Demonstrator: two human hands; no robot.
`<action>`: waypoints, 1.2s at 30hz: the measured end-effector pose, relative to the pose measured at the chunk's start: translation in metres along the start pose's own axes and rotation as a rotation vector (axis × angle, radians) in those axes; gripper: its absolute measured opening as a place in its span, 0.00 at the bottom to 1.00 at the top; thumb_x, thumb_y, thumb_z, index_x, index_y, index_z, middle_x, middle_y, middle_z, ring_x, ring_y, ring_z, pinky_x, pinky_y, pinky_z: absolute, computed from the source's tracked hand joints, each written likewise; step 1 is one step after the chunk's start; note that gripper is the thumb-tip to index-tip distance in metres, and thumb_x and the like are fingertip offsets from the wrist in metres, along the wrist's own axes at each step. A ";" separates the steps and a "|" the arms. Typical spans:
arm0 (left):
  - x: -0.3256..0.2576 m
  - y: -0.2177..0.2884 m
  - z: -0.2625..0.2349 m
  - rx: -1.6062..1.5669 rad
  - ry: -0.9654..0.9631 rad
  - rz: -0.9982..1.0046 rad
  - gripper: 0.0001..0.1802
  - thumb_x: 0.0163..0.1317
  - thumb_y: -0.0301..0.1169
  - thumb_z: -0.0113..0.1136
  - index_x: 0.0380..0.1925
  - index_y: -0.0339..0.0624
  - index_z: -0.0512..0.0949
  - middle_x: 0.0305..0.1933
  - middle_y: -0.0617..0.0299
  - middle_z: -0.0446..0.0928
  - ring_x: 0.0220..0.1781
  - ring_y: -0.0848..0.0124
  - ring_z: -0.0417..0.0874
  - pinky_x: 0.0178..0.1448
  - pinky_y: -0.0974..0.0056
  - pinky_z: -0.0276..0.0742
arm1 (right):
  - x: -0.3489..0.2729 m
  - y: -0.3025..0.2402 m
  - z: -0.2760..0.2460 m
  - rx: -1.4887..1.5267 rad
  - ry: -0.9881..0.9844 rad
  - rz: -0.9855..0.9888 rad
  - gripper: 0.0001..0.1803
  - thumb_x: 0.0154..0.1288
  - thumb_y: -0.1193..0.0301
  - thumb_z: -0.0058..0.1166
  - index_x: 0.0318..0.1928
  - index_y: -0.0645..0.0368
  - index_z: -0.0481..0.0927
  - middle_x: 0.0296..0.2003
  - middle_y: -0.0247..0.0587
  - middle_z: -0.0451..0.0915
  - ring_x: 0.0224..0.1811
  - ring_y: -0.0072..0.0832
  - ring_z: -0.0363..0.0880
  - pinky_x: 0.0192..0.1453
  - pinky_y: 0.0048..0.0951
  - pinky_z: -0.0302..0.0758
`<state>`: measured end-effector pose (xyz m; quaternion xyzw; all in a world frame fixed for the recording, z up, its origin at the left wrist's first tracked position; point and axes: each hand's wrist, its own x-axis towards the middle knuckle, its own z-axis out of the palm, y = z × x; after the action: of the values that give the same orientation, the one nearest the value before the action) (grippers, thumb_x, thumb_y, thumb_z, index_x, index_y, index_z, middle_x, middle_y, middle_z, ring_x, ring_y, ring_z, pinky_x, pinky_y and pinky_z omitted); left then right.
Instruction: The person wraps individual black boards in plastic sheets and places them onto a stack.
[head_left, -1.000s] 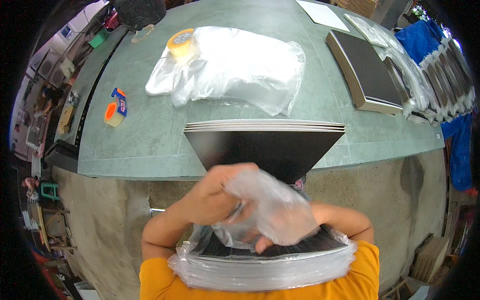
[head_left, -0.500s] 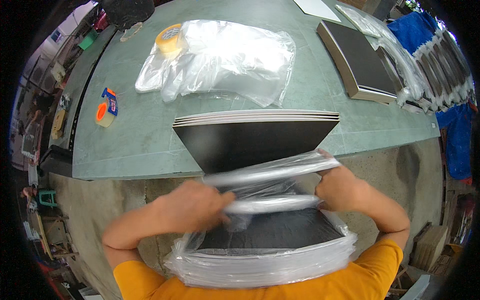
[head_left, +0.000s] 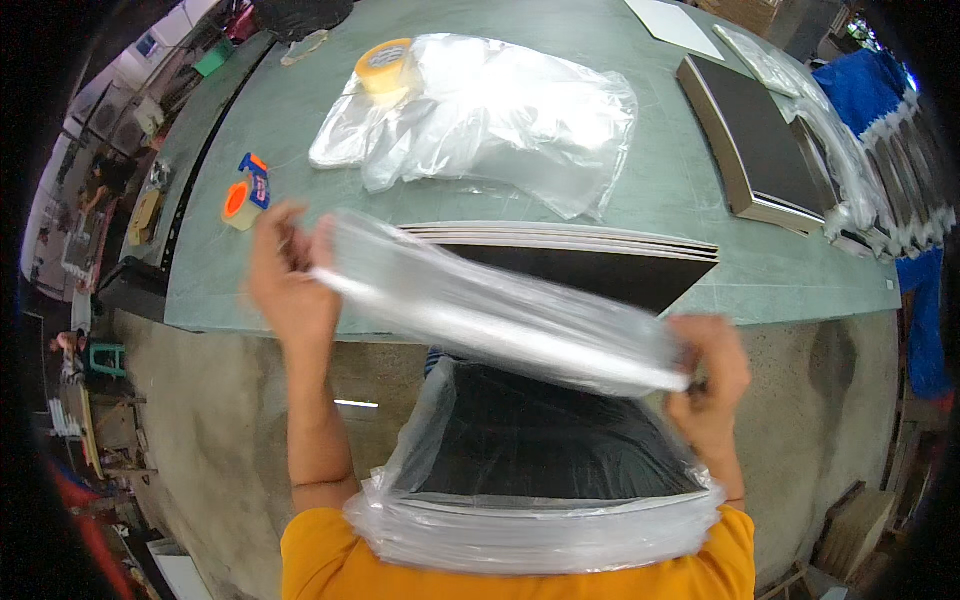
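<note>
A broad grey-green worktop (head_left: 775,285) stands on a stained concrete floor (head_left: 220,430), a dark gap parting it from a narrower surface (head_left: 195,112) at left. A green plastic stool (head_left: 107,359) sits far left; brown boards (head_left: 858,525) stand lower right. Bright light shows upper right.

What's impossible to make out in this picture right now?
All in the head view:
- Left hand: finger detail lost to blur.
- Black boards: lower left part obscured by the clear plastic bag.
- Black object at upper left: cut off by the top edge.
</note>
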<state>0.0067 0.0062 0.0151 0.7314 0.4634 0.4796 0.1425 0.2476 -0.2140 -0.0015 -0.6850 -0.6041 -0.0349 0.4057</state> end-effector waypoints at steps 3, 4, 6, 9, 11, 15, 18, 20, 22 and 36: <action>-0.013 0.000 0.017 0.028 -0.067 0.252 0.23 0.41 0.17 0.55 0.42 0.45 0.74 0.45 0.58 0.68 0.32 0.71 0.70 0.31 0.69 0.67 | 0.020 0.011 0.000 -0.313 0.201 0.037 0.25 0.37 0.84 0.46 0.42 0.59 0.76 0.48 0.46 0.69 0.50 0.40 0.67 0.54 0.36 0.62; -0.019 -0.001 0.015 0.141 -0.169 0.409 0.26 0.40 0.17 0.56 0.44 0.48 0.74 0.48 0.57 0.65 0.35 0.69 0.69 0.33 0.68 0.67 | 0.018 0.015 -0.001 -0.359 0.148 0.052 0.27 0.38 0.85 0.46 0.45 0.57 0.75 0.51 0.45 0.66 0.53 0.41 0.63 0.57 0.36 0.59; -0.031 -0.004 0.009 0.241 -0.286 0.537 0.31 0.40 0.15 0.55 0.48 0.52 0.72 0.52 0.56 0.62 0.40 0.67 0.67 0.38 0.66 0.67 | 0.011 0.027 0.000 -0.448 0.040 0.081 0.31 0.40 0.87 0.45 0.50 0.55 0.72 0.57 0.45 0.60 0.59 0.42 0.56 0.62 0.37 0.53; -0.038 -0.009 0.001 0.215 -0.303 0.476 0.35 0.41 0.12 0.52 0.51 0.56 0.71 0.54 0.57 0.60 0.46 0.65 0.65 0.44 0.66 0.65 | -0.008 0.037 -0.002 -0.525 -0.002 -0.087 0.33 0.43 0.87 0.44 0.55 0.51 0.68 0.57 0.43 0.60 0.60 0.41 0.56 0.63 0.38 0.52; -0.039 -0.008 -0.005 0.209 -0.269 0.468 0.34 0.40 0.12 0.52 0.50 0.55 0.71 0.55 0.57 0.59 0.47 0.65 0.65 0.44 0.66 0.65 | -0.009 0.042 -0.003 -0.324 0.043 -0.042 0.33 0.44 0.87 0.44 0.55 0.51 0.68 0.57 0.43 0.60 0.60 0.41 0.55 0.63 0.38 0.52; -0.022 0.003 -0.001 0.220 -0.381 0.452 0.39 0.33 0.12 0.53 0.51 0.55 0.70 0.51 0.55 0.60 0.43 0.61 0.65 0.43 0.65 0.65 | 0.012 0.029 -0.004 -0.322 0.022 0.081 0.30 0.46 0.87 0.38 0.53 0.53 0.70 0.57 0.43 0.60 0.61 0.38 0.55 0.61 0.36 0.55; -0.025 -0.001 -0.005 0.188 -0.358 0.474 0.36 0.34 0.12 0.52 0.49 0.54 0.72 0.51 0.55 0.61 0.44 0.63 0.65 0.43 0.66 0.65 | 0.002 0.032 -0.010 -0.315 -0.028 0.047 0.31 0.46 0.87 0.39 0.54 0.52 0.70 0.56 0.44 0.61 0.59 0.38 0.57 0.59 0.34 0.56; -0.037 -0.006 -0.013 0.160 -0.319 0.483 0.31 0.39 0.12 0.52 0.45 0.52 0.75 0.52 0.55 0.61 0.45 0.66 0.66 0.44 0.67 0.66 | -0.008 0.026 -0.014 -0.235 0.088 0.006 0.23 0.42 0.84 0.47 0.44 0.55 0.76 0.43 0.46 0.70 0.47 0.35 0.68 0.48 0.32 0.65; -0.035 -0.003 -0.021 -0.052 -0.370 0.462 0.24 0.38 0.13 0.53 0.38 0.44 0.78 0.39 0.56 0.71 0.36 0.68 0.72 0.36 0.69 0.68 | -0.015 0.027 -0.024 0.003 0.166 -0.025 0.19 0.38 0.82 0.53 0.36 0.57 0.79 0.33 0.43 0.74 0.39 0.35 0.73 0.41 0.29 0.69; -0.016 -0.016 -0.039 -0.836 -0.752 0.015 0.17 0.39 0.18 0.57 0.35 0.31 0.75 0.31 0.59 0.74 0.29 0.76 0.73 0.31 0.74 0.70 | -0.019 0.073 0.002 1.380 -0.302 0.571 0.15 0.46 0.70 0.60 0.32 0.69 0.73 0.27 0.44 0.76 0.27 0.23 0.75 0.31 0.20 0.70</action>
<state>-0.0362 -0.0081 0.0151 0.7366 0.1461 0.3295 0.5723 0.3045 -0.2238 -0.0504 -0.4030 -0.3372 0.5513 0.6480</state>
